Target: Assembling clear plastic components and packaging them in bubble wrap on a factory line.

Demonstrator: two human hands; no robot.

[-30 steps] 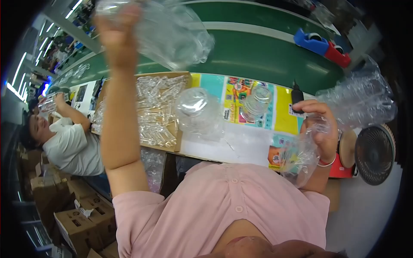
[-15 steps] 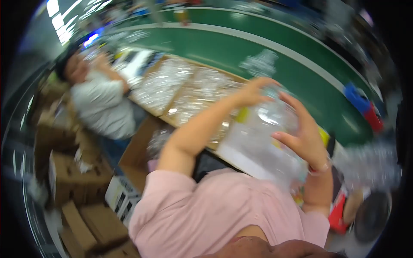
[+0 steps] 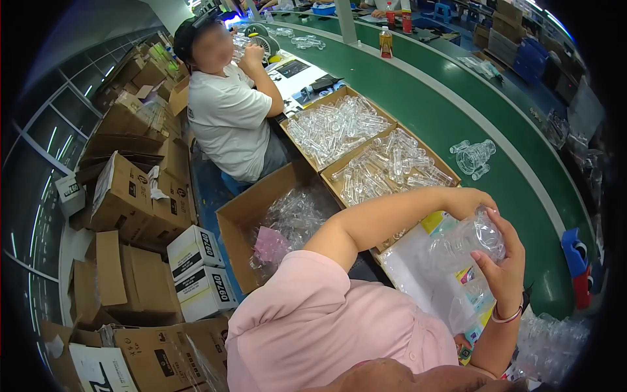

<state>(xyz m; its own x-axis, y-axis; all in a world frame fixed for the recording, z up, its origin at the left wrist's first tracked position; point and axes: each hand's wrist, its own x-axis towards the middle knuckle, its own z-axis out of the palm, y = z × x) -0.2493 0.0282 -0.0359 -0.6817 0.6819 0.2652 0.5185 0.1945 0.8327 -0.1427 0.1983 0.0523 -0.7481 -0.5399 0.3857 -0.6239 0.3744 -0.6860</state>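
Observation:
A clear plastic bottle (image 3: 457,245) lies tilted between my hands, its round end toward the right. My right hand (image 3: 507,256) grips that end, thumb on the near side and fingers over the far side. Bent at the wrist, my left hand (image 3: 471,202) reaches round the bottle's far side, its fingers partly hidden. Below the bottle a thin clear plastic bag (image 3: 467,304) hangs over a bright printed sheet. White sheeting (image 3: 408,271) covers the work surface under it.
Two shallow cardboard trays (image 3: 321,171) hold clear tubes. Beside me is an open carton (image 3: 225,219) of plastic wrap. A co-worker (image 3: 228,111) sits at left. Clear parts (image 3: 477,157) and a blue-red tape dispenser (image 3: 576,268) rest on the green surface. Stacked cartons (image 3: 121,196) stand at left.
The whole view has swung and sharpened from a blur. Both hands still hold the bottle, now lower and further right in the picture, and my left wrist is more bent.

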